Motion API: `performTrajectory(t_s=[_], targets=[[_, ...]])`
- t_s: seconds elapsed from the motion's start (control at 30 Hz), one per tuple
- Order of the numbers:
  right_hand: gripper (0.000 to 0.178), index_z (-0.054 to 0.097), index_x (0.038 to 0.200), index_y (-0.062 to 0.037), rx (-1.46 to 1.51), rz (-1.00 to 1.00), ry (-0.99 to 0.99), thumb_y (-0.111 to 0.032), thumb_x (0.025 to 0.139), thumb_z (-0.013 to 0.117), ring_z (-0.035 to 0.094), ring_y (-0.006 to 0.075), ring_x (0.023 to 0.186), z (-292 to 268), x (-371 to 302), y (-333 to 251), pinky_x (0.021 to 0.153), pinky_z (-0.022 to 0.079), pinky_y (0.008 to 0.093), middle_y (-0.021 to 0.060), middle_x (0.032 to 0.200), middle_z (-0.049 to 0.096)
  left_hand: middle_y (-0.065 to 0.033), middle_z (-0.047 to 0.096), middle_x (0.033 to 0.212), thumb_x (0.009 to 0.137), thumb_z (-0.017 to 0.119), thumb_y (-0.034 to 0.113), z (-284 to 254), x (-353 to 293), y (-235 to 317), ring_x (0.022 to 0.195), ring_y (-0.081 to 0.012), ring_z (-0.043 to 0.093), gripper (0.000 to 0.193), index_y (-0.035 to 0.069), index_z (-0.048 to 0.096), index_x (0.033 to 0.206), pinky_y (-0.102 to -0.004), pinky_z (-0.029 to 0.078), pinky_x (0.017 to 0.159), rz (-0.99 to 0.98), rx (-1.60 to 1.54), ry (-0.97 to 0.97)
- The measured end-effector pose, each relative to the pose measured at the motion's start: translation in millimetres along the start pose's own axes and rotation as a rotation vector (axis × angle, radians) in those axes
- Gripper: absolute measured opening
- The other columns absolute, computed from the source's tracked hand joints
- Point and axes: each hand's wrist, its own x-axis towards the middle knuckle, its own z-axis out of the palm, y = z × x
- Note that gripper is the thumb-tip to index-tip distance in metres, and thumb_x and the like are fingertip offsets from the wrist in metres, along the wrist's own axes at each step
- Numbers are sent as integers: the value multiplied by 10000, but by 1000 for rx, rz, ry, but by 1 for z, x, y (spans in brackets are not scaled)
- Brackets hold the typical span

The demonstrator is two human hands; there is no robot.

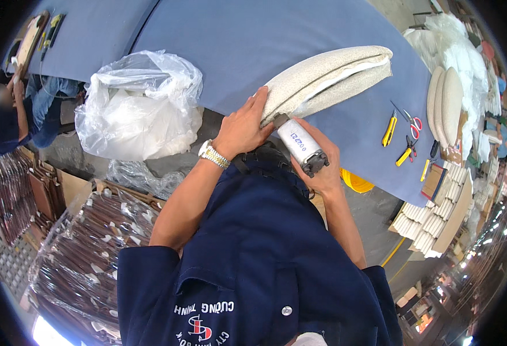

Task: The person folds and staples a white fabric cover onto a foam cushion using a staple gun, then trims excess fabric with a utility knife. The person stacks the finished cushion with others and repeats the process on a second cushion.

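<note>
A beige fabric cushion (302, 75) lies on the blue-covered table, its long open edge showing white filling. My left hand (239, 124), with a watch on the wrist, is closed on the cushion's near end; its thumb is mostly hidden. In my right hand (326, 158) is a staple gun (300, 142) with a white body and black end cap. Its dark nose meets the near corner of the cushion beside my left fingers. The grip and trigger are out of sight beneath the tool.
Cutters (389, 130), red-handled scissors (415, 127) and yellow pliers (405, 153) lie on the blue table (230, 46) to the right. More cushions (446, 106) are at the right edge. A plastic bag (141, 109) stands left, above wrapped brown parts (86, 248). Another person (23, 109) is far left.
</note>
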Motion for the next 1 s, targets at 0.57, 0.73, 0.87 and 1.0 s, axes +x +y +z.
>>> performTrajectory(t_s=[0.57, 0.73, 0.87, 1.0], targets=[[614, 629, 1372, -12, 139, 118, -140, -63, 770, 739, 682, 297, 1211, -2, 12, 25, 1036, 507, 371, 195, 1317, 693, -167, 401, 1622, 887, 713, 176, -4, 0, -1, 1303, -435, 572, 870, 156, 248, 1623, -532, 569, 972, 45, 9, 28], [623, 628, 1377, -21, 108, 146, -224, -83, 769, 749, 690, 315, 1197, -11, 23, 22, 1027, 518, 371, 194, 1309, 695, -144, 391, 1634, 867, 723, 143, -3, 1, -3, 1355, -439, 525, 898, 169, 244, 1627, -539, 574, 964, 36, -40, 26], [660, 627, 1389, -57, 119, 223, -296, -113, 748, 771, 692, 333, 1199, -13, 29, 14, 1006, 535, 374, 196, 1317, 690, -141, 375, 1645, 826, 739, 98, -3, -2, 0, 1389, -447, 492, 967, 174, 218, 1637, -531, 579, 963, 13, -58, 10], [677, 629, 1392, -84, 34, 240, -288, -112, 729, 765, 691, 348, 1193, -9, 29, 2, 991, 545, 373, 196, 1320, 687, -153, 339, 1663, 769, 756, 59, 12, -8, 1, 1416, -461, 461, 1055, 150, 179, 1648, -509, 595, 945, 27, -48, 57]])
